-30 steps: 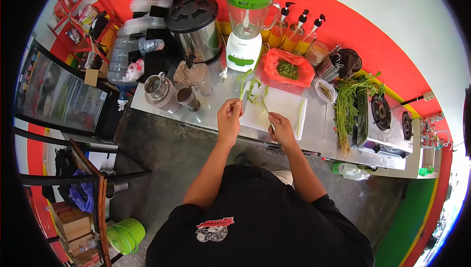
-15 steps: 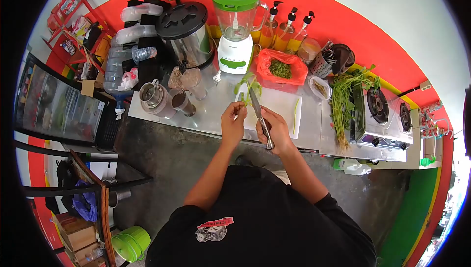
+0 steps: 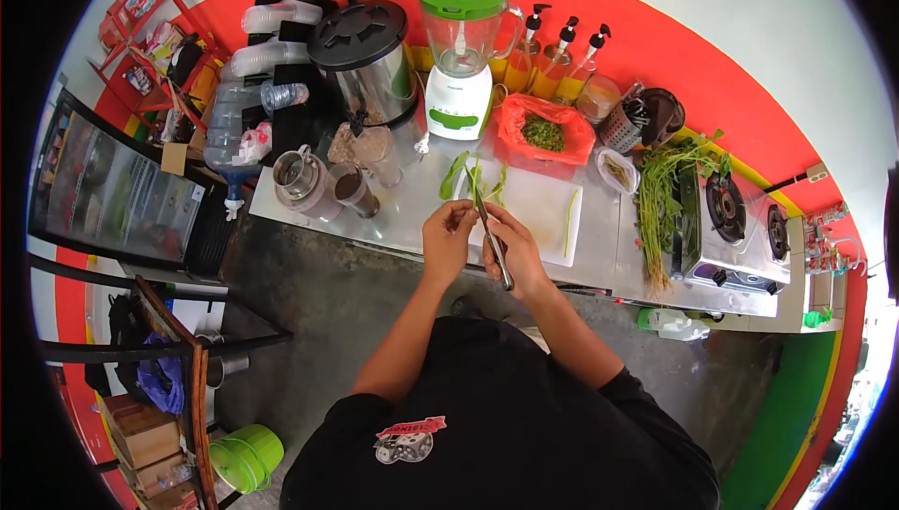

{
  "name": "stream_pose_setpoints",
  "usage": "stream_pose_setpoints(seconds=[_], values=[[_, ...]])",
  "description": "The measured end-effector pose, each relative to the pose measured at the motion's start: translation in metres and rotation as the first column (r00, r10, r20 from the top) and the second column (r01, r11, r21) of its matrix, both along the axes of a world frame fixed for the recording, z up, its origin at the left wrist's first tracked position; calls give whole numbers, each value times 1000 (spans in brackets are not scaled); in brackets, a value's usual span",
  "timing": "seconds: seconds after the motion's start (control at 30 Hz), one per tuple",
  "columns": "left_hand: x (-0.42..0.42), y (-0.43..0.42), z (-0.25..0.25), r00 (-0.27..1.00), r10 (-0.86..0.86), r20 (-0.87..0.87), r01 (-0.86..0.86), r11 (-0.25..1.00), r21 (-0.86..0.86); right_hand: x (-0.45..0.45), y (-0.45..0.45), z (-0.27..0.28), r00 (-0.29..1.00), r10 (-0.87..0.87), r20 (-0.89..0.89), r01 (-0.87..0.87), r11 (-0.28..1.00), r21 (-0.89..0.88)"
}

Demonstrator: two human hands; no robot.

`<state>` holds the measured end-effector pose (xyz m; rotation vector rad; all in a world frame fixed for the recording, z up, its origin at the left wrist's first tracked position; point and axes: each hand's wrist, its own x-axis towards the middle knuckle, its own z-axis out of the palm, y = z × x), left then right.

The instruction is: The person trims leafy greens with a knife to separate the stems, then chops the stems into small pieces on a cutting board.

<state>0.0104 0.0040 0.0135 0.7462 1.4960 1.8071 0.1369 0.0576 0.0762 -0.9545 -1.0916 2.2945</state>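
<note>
From the head view, the leafy greens point(image 3: 453, 176) are bright green, with limp, broad leaves on thin, pale stems. The knife point(image 3: 480, 205) has a slim grey blade and a dark handle with a metal end.

The white cutting board point(image 3: 545, 199) lies close to the near edge of the metal worktop point(image 3: 599, 240). Its right part is bare except for a lone stem point(image 3: 570, 221) along its right edge. A bare strip of metal separates that edge from the bunch of long stems point(image 3: 659, 201). Towards the worktop's far edge, a red bag point(image 3: 511, 143) of chopped greens stands just behind the board.

The left hand point(image 3: 448, 240) and right hand point(image 3: 515, 250) nearly meet over the board's near edge. The left pinches the stems, leaves spreading beyond its fingertips; the right is wrapped around the knife handle, its blade slanting up against the greens.
</note>
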Motion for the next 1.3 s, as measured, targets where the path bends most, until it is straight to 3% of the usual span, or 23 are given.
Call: stream_pose_setpoints(seconds=[0.2, 0.37, 0.43, 0.5, 0.73, 0.8, 0.93, 1.03, 1.23, 1.3], values=[[3, -3, -1, 1000, -5, -11, 5, 1000, 23, 1, 0, -4, 1000, -8, -30, 7, 1000, -20], [3, -4, -6, 996, 10, -87, -14, 999, -42, -3, -2, -7, 966, -49, 252, 3, 984, 178], [-1, -5, -9, 994, 13, -107, -21, 997, -72, -12, -1, -12, 963, -98, 251, 41, 974, 223], [-3, -7, -10, 993, 18, -118, -24, 999, -47, -16, 12, -32, 934, -176, 311, 42, 919, 393], [-11, -17, -5, 998, 67, 7, -67, 997, -28, -21, 53, -71, 920, -112, 375, -12, 950, 312], [-12, -16, -4, 995, 92, 41, -93, 996, 4, -23, 58, -87, 918, -22, 395, -26, 993, 117], [-14, -14, -8, 995, 98, 34, -99, 995, 9, -12, 54, -104, 902, 39, 430, -55, 998, 26], [-15, -10, -8, 989, 66, 135, -69, 998, 16, 0, 49, -100, 905, 34, 423, -49, 998, 25], [-9, 2, -11, 994, 61, 92, -59, 998, -22, 22, 35, -56, 931, -40, 364, 4, 995, 99], [-9, 5, -17, 996, 21, 91, -20, 1000, -4, 30, 30, -43, 968, -25, 249, -21, 984, 179]])
